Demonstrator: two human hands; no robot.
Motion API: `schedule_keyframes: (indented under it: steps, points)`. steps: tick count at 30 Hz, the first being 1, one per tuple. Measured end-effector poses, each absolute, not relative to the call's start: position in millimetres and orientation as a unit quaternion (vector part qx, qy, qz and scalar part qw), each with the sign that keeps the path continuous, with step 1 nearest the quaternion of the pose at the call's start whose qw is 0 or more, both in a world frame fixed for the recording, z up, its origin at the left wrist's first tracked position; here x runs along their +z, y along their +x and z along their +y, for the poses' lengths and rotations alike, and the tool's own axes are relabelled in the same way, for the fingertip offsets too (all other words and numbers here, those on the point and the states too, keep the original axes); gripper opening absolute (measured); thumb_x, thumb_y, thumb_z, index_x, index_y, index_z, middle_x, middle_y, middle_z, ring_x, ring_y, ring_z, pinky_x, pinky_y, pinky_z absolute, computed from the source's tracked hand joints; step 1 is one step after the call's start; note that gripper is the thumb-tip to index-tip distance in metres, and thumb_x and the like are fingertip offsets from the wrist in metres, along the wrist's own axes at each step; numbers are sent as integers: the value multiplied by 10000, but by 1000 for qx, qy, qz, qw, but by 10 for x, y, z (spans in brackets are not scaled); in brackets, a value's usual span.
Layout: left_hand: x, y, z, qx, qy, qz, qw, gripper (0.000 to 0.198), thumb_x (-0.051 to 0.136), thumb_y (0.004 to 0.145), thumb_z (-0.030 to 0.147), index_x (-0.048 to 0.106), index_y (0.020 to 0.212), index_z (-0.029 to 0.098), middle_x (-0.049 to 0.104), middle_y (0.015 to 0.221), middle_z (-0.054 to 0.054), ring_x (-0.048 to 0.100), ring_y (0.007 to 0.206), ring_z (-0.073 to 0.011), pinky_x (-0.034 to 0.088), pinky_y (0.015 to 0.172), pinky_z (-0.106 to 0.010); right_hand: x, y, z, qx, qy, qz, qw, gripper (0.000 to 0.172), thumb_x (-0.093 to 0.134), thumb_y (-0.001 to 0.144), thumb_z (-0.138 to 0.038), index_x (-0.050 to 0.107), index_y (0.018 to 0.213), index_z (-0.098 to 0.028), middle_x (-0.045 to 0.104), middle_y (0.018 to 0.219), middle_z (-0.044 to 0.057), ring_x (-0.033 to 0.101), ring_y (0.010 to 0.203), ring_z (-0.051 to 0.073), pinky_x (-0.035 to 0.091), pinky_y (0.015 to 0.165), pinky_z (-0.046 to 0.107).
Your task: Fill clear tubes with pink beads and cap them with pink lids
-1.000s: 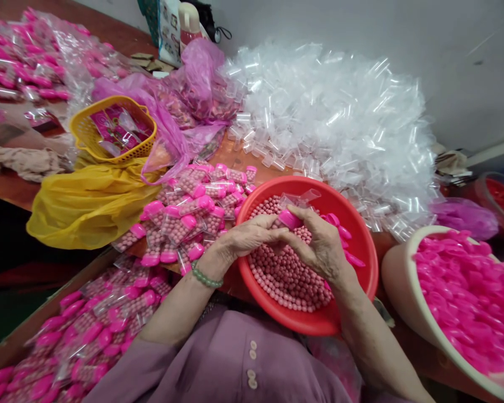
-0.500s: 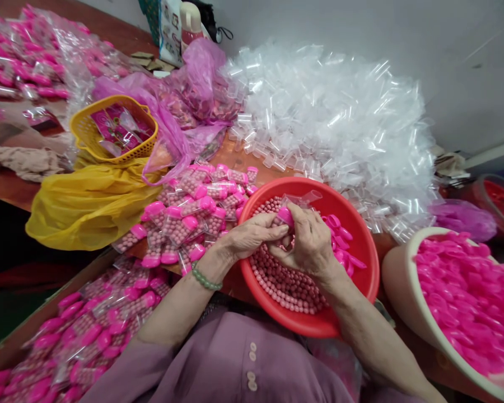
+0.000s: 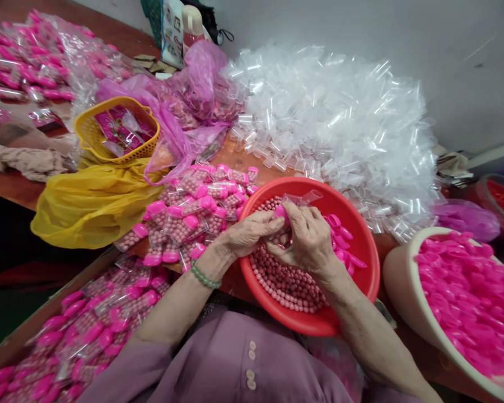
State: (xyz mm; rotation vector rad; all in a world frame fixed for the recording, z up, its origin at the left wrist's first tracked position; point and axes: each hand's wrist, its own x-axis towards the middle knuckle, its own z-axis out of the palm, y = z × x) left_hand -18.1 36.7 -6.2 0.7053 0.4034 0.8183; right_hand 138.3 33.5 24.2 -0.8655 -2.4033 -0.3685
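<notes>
Dozens of filled tubes done; left hand, right hand pinched tight on one tube; back-edge empties heap remains.

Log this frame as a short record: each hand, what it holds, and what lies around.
Left hand: fingertips pinch the pink cap on a clear tube
Right hand: holds the same tube over the red bowl
Bowl contents: pink beads, loose caps
Left of bowl: filled tubes
Behind bowl: heap of empty tubes
Right of bowl: white basin heaped with more caps
</notes>
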Motion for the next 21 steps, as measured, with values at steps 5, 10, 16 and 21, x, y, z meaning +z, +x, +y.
schedule_keyframes:
  steps: [5, 10, 16, 21]
  points:
    - [13, -82, 422, 404, 286, 250, 832, 511, 580, 813, 633, 682, 819, 132, 622, 642, -49, 598, 660, -166, 478, 655, -291, 212, 1431, 341, -109, -361, -898, 226, 757, 526, 860, -375, 216, 1463, -38, 613, 1204, 236, 584, 1059, 324, 478, 825, 430]
    - [47, 64, 405, 446, 252, 345, 786, 320, 529, 890, 416, 682, 805, 147, 642, 657, -25, 604, 656, -155, 486, 665, -283, 163, 1460, 291, -95, -358, -903, 220, 745, 529, 870, -375, 246, 1455, -11, 601, 1225, 253, 562, 1111, 328, 475, 829, 430]
    - [19, 182, 297, 529, 256, 444, 676, 241, 465, 878, 206, 610, 690, 170, 592, 630, 20, 560, 674, -123, 458, 643, -227, 142, 1434, 267, -156, -292, -903, 273, 732, 514, 885, -409, 279, 1438, 9, 675, 1026, 219, 622, 903, 300, 479, 755, 416]
    - [-22, 153, 255, 531, 279, 477, 642, 276, 471, 883, 242, 567, 635, 170, 535, 602, 29, 491, 627, -103, 429, 634, -214, 151, 1356, 265, -177, -263, -904, 288, 700, 537, 869, -366, 317, 1411, 20, 687, 986, 221, 643, 852, 290, 499, 719, 410]
